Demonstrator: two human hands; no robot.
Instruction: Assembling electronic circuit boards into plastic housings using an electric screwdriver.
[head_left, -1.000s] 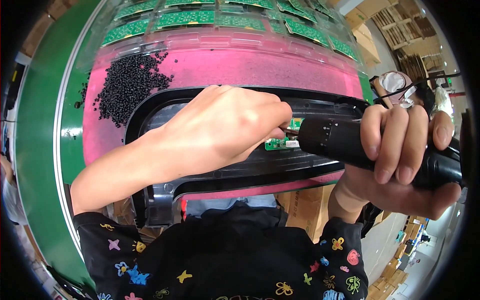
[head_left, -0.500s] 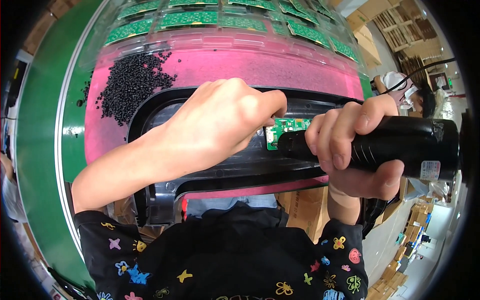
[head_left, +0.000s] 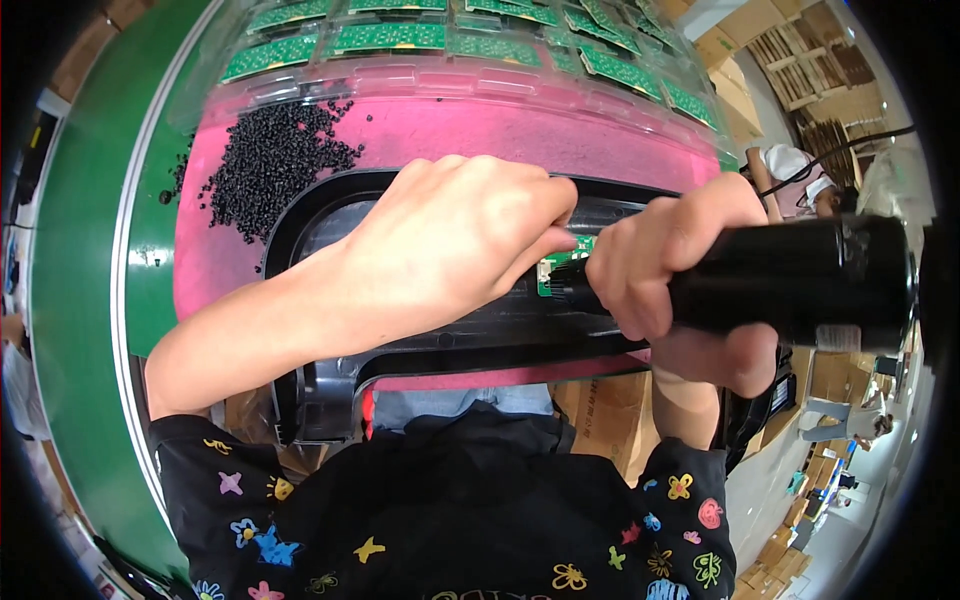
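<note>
A black electric screwdriver (head_left: 790,280) lies across my right hand (head_left: 650,270), whose fingers are wrapped round its body. Its tapered nose points left, over the near left part of a green circuit board (head_left: 545,278). The board lies inside a long black plastic housing (head_left: 470,335); my right hand and the tool hide much of it. Just left of the nose, my left hand (head_left: 440,235) is closed, thumb and forefinger bent together at the board's far left edge. Whatever they may pinch is hidden. The driver's bit cannot be made out.
A heap of small black screws (head_left: 270,165) sits on the pink mat (head_left: 460,130) at the far left. Behind the housing stand clear plastic trays (head_left: 400,75) of green boards. A black cable (head_left: 840,150) runs at the right. Cardboard (head_left: 610,420) shows below the housing.
My right hand and the screwdriver have shifted slightly left, covering more of the board. My left thumb now sits lower over the board's edge. The whole view has shifted a little.
</note>
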